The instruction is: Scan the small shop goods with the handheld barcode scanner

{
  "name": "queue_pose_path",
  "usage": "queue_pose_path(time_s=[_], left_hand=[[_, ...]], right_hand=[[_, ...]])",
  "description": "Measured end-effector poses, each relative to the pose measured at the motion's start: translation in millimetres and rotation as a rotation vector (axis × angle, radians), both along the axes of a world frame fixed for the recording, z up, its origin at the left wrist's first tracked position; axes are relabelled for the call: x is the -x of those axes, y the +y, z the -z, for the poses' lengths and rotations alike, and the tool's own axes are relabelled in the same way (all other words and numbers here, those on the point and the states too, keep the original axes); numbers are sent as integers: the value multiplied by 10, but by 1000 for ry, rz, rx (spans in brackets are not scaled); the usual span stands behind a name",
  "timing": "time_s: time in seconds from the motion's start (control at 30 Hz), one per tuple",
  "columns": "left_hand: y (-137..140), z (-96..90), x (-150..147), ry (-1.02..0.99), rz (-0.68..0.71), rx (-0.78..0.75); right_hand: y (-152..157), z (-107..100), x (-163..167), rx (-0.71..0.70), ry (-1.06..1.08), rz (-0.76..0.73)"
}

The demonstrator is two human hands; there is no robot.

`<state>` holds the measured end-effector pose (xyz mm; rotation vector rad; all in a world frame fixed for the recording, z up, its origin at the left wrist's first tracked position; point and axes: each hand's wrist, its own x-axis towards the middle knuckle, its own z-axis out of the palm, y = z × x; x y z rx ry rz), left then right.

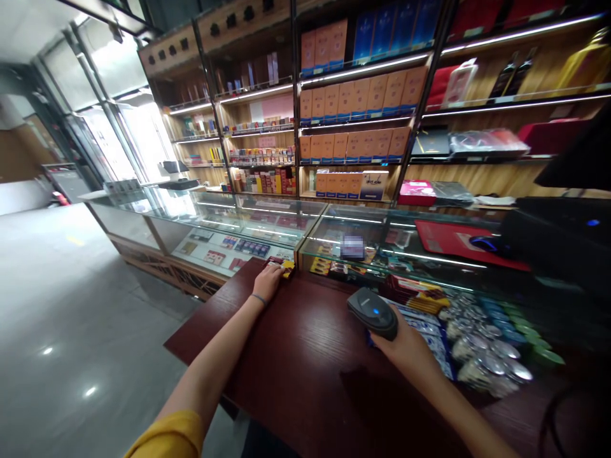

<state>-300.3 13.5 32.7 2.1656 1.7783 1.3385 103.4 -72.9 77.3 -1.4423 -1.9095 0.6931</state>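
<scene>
My right hand (398, 340) is wrapped round the handle of a black barcode scanner (370, 312), which shows a blue light and hangs over the right part of the dark brown tabletop (305, 343). At the far edge of that top, my left hand (268, 278) has its fingers closed over small yellow and dark red packets (287, 268). How many packets lie under the fingers is hidden. Blue-and-white packets (427, 340) lie beside my right hand. Farther back is a stack of red and yellow packs (420, 294).
Several clear jars with silvery lids (487, 356) crowd the right side. Beyond the tabletop runs a glass display counter (267, 216) with goods inside. A red mat (458, 242) carries a black mouse (483, 243). Lit shelves hold orange boxes (367, 95).
</scene>
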Motion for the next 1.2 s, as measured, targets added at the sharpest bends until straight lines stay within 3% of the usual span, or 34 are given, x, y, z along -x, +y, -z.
queue_pose_path(time_s=[0.27,0.43,0.63,0.73,0.83,1.0,1.2], left_hand=[[133,0,61,-221,130,36],[191,43,83,2,103,33],[205,30,61,97,81,43],[181,14,-14,148,4,57],[150,37,-108,158,-63,76],[114,60,-327,58,-6,-28],[113,-192,-996,-21,138,-117]], right_hand=[[-21,-3,14,42,-11,38],[-3,-26,11,68,-5,43],[1,-21,-7,29,24,48],[6,-49,-37,4,54,44],[26,-151,-102,-36,93,41],[59,-471,-328,-106,159,80],[-9,-899,-698,-17,199,140]])
